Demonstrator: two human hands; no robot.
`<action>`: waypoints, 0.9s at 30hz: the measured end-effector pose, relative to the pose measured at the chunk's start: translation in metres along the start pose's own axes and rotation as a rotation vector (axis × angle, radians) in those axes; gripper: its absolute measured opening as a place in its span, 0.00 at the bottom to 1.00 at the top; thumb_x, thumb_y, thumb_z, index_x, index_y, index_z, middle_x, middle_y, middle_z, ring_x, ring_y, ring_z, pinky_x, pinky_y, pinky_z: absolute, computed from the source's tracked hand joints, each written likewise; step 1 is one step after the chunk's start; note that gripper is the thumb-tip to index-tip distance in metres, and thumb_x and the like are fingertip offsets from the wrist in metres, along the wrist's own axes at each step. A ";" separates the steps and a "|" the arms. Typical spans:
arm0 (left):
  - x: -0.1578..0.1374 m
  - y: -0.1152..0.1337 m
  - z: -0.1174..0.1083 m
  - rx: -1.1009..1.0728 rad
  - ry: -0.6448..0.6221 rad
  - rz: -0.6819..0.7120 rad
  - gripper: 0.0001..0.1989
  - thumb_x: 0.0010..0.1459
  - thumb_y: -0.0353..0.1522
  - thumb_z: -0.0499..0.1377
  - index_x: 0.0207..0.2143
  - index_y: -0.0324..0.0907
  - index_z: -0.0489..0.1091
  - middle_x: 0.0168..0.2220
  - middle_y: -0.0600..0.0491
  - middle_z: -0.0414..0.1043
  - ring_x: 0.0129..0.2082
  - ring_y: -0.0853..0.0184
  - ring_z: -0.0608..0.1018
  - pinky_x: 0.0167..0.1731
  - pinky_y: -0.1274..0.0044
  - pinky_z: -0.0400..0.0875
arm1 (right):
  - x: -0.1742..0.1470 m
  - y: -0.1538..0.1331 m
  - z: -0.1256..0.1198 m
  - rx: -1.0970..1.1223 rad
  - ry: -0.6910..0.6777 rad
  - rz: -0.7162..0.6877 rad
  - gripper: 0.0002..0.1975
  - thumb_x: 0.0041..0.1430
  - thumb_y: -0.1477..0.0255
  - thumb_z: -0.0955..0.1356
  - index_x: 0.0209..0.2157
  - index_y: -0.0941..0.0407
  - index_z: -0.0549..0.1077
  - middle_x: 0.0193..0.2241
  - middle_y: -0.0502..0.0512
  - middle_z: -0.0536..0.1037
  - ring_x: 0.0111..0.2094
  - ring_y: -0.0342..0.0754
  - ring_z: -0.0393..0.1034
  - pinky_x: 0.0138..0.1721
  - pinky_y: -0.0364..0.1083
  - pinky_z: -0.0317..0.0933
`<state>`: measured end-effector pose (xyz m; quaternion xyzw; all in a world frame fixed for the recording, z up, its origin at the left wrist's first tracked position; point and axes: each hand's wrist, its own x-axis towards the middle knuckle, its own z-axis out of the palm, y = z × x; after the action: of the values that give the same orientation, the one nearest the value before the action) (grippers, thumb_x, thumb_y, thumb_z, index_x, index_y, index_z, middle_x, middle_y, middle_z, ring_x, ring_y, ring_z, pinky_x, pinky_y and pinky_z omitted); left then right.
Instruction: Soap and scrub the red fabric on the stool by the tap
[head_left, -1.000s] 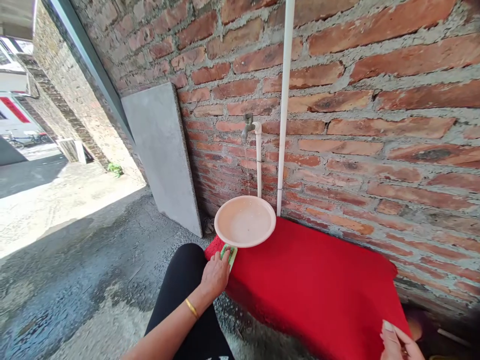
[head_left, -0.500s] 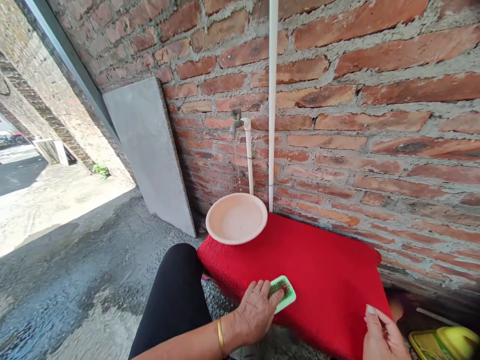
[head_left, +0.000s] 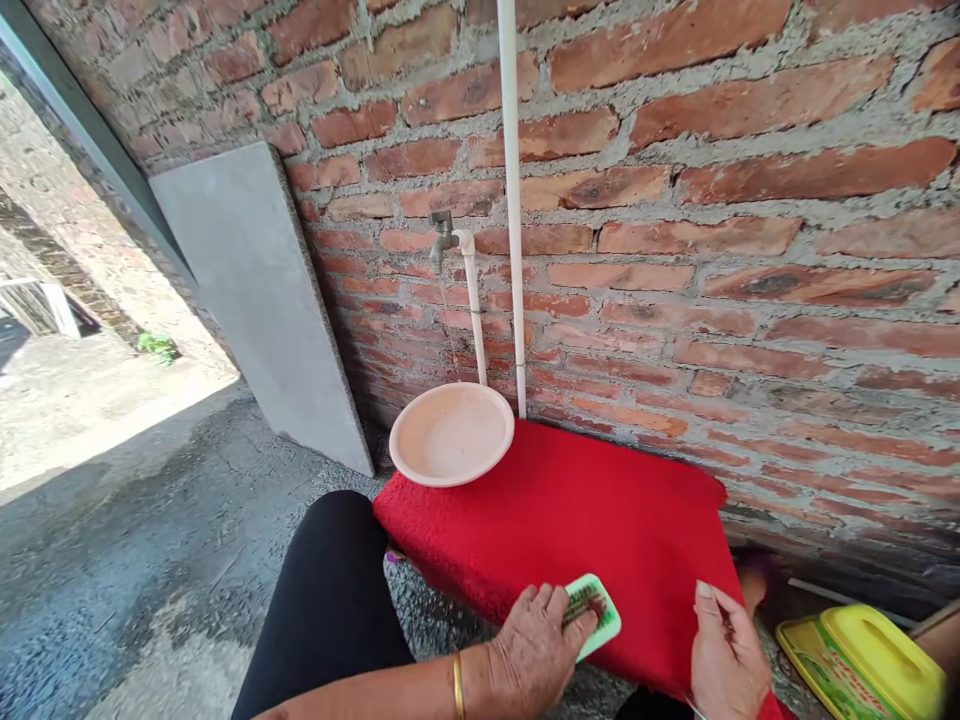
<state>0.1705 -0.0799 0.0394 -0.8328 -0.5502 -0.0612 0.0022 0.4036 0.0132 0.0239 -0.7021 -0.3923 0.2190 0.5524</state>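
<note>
My left hand [head_left: 534, 640], with a gold bangle at its wrist, is closed around a green scrub brush [head_left: 611, 622]. Dark green bristles show on the brush's upturned side, beside my thumb. The brush is over the front part of a red cloth [head_left: 585, 510], which covers a low bench-like surface. At the cloth's right edge, my right hand [head_left: 726, 640] is closed in a pinch on the fabric, thumb on top. A pale pink basin [head_left: 451, 470] sits at the cloth's far left corner, beneath a wall tap [head_left: 442, 240] with a thin trickle of water.
A brick wall [head_left: 645, 320] rises behind the cloth, with a white pipe [head_left: 511, 200] running up it. To the left leans a grey slab [head_left: 262, 300]. My knee [head_left: 330, 590] is left of the cloth. A yellow container [head_left: 870, 660] stands at the lower right.
My left hand and the brush have moved right and a little nearer along the cloth. My right hand stays at the cloth's edge. The whole view has shifted slightly.
</note>
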 end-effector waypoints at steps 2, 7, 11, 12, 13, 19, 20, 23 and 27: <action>0.006 -0.012 -0.010 0.007 -0.015 -0.046 0.29 0.63 0.36 0.53 0.65 0.52 0.52 0.51 0.46 0.67 0.49 0.57 0.71 0.51 0.63 0.68 | 0.000 0.002 0.000 -0.002 -0.009 -0.002 0.31 0.47 0.42 0.67 0.37 0.55 0.78 0.27 0.52 0.77 0.30 0.50 0.67 0.35 0.47 0.61; 0.027 -0.066 -0.042 0.085 -0.081 -0.442 0.23 0.64 0.28 0.49 0.61 0.48 0.60 0.47 0.46 0.68 0.47 0.59 0.73 0.48 0.65 0.69 | 0.000 0.006 0.001 0.004 -0.030 0.000 0.31 0.48 0.41 0.66 0.37 0.54 0.77 0.31 0.53 0.78 0.34 0.51 0.69 0.40 0.48 0.61; 0.024 -0.049 -0.036 0.071 -0.108 -0.373 0.25 0.63 0.30 0.52 0.62 0.46 0.59 0.50 0.43 0.68 0.49 0.56 0.73 0.48 0.64 0.69 | 0.000 0.007 0.003 0.022 -0.028 0.001 0.32 0.47 0.41 0.66 0.37 0.55 0.77 0.33 0.54 0.79 0.35 0.51 0.69 0.41 0.48 0.61; 0.020 -0.037 -0.031 0.062 -0.105 -0.282 0.27 0.62 0.32 0.53 0.63 0.46 0.57 0.52 0.42 0.67 0.50 0.55 0.72 0.49 0.63 0.69 | 0.000 0.007 0.003 0.019 -0.026 0.001 0.32 0.47 0.40 0.66 0.37 0.55 0.77 0.33 0.54 0.79 0.35 0.51 0.69 0.41 0.48 0.62; 0.015 -0.025 -0.027 0.046 -0.092 -0.168 0.28 0.62 0.33 0.54 0.64 0.46 0.56 0.53 0.42 0.66 0.50 0.55 0.72 0.50 0.62 0.69 | 0.000 0.006 0.003 0.014 -0.027 0.001 0.32 0.47 0.40 0.66 0.36 0.55 0.77 0.33 0.54 0.79 0.34 0.51 0.69 0.41 0.48 0.62; 0.019 -0.022 -0.026 0.023 -0.052 -0.061 0.26 0.64 0.35 0.52 0.64 0.51 0.55 0.50 0.46 0.68 0.49 0.57 0.72 0.51 0.63 0.68 | -0.003 -0.006 0.000 0.001 -0.040 0.006 0.33 0.46 0.40 0.65 0.36 0.56 0.77 0.32 0.56 0.79 0.34 0.52 0.69 0.41 0.49 0.63; 0.027 -0.033 -0.030 0.045 -0.059 -0.153 0.26 0.64 0.33 0.52 0.64 0.51 0.56 0.49 0.46 0.68 0.48 0.57 0.73 0.50 0.63 0.69 | -0.003 -0.008 0.000 0.000 -0.045 0.012 0.33 0.46 0.40 0.65 0.36 0.56 0.77 0.32 0.56 0.79 0.34 0.52 0.69 0.41 0.49 0.63; 0.053 -0.059 -0.039 0.087 -0.066 -0.376 0.23 0.63 0.29 0.52 0.61 0.48 0.60 0.48 0.45 0.68 0.48 0.58 0.73 0.48 0.66 0.69 | -0.004 -0.012 0.000 0.009 -0.046 0.027 0.34 0.46 0.39 0.65 0.36 0.56 0.77 0.33 0.56 0.79 0.35 0.52 0.69 0.42 0.49 0.63; 0.075 -0.040 -0.036 0.076 -0.089 -0.351 0.23 0.64 0.31 0.51 0.62 0.46 0.60 0.50 0.43 0.69 0.49 0.57 0.74 0.47 0.66 0.69 | -0.004 -0.010 0.001 0.027 -0.047 0.040 0.34 0.45 0.39 0.65 0.35 0.55 0.76 0.34 0.56 0.79 0.36 0.53 0.70 0.43 0.50 0.62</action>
<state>0.1593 0.0016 0.0804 -0.7253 -0.6885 -0.0029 -0.0012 0.3976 0.0110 0.0323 -0.6968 -0.3881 0.2516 0.5482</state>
